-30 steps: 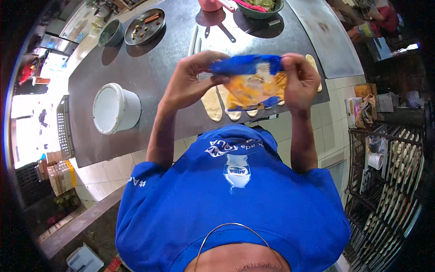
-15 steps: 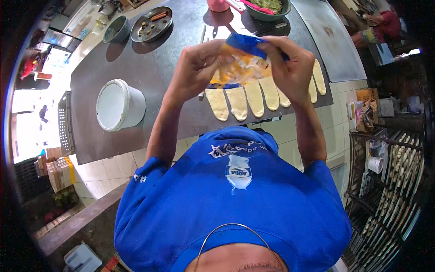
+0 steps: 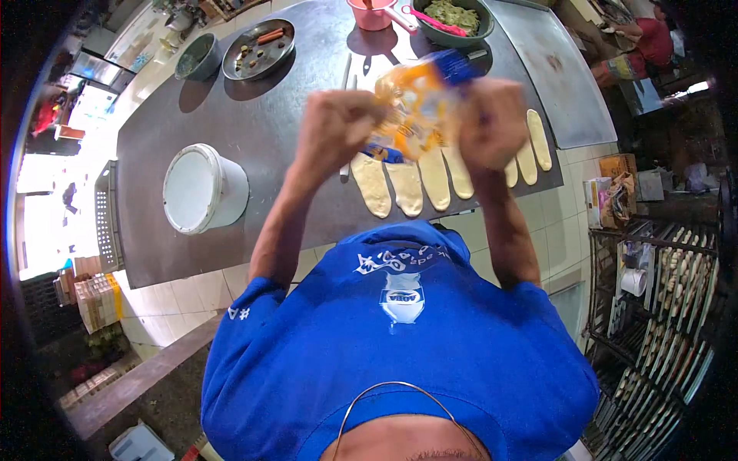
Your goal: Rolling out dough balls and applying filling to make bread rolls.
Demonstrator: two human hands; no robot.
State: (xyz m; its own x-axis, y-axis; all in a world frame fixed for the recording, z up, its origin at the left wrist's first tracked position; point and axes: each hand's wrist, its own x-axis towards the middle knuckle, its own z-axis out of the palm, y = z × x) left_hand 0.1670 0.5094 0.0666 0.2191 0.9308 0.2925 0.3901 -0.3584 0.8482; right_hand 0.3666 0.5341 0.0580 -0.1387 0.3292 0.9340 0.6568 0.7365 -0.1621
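Note:
Between my hands I grip a blurred yellow-and-blue plastic packet (image 3: 415,104), held tilted above the table with its blue top toward the upper right. My left hand (image 3: 338,131) is closed on its left side. My right hand (image 3: 492,123), smeared by motion, is closed at the right side. Beneath and behind the packet, several long, flat strips of pale dough (image 3: 432,188) lie in a row along the table's near edge, partly hidden by the packet and hands.
A white tub (image 3: 192,192) stands left on the steel table (image 3: 146,238). Along the back are a pan (image 3: 257,65) with spices, a bowl (image 3: 192,65), a pink pot (image 3: 369,15) and a bowl of green filling (image 3: 450,15). A co-worker (image 3: 649,42) is upper right, a tray rack (image 3: 676,307) lower right.
The packet has moved and tilted, with its blue top now higher at the right. Both hands have shifted with it, still gripping, and more dough strips show below than a second ago.

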